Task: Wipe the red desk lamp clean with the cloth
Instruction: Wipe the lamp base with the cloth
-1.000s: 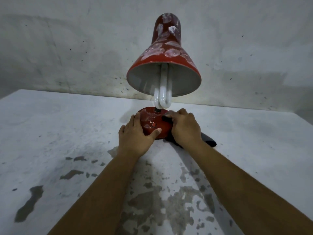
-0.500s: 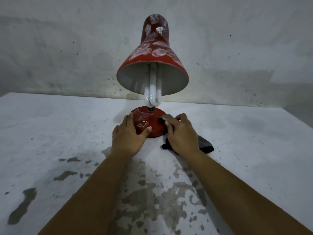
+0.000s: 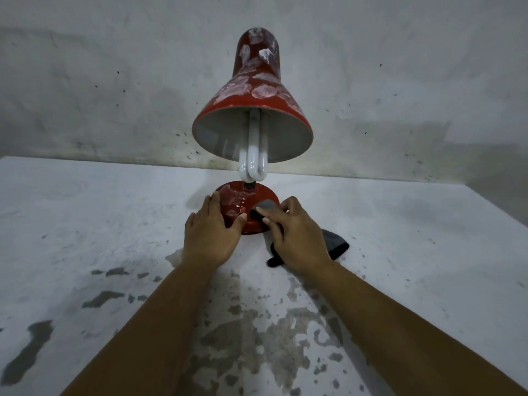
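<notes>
The red desk lamp stands upright on the white table, its shade [image 3: 254,92] smeared with pale dusty patches and a white bulb [image 3: 253,155] hanging from it. Its round red base [image 3: 243,195] also carries pale smudges. My left hand [image 3: 210,232] cups the base's left side, thumb on its front. My right hand [image 3: 297,235] presses a dark grey cloth [image 3: 335,242] against the base's right front; a fold of the cloth shows at my fingertips and the rest trails behind my wrist.
The white table [image 3: 85,224] has flaked, dark patches of worn paint near its front. A stained grey wall [image 3: 114,81] rises right behind the lamp. The table's right edge [image 3: 500,218] runs diagonally.
My right hand with the cloth has slid a little down and toward me over the base's right front. My left hand has kept its hold on the base. The view has shifted slightly.
</notes>
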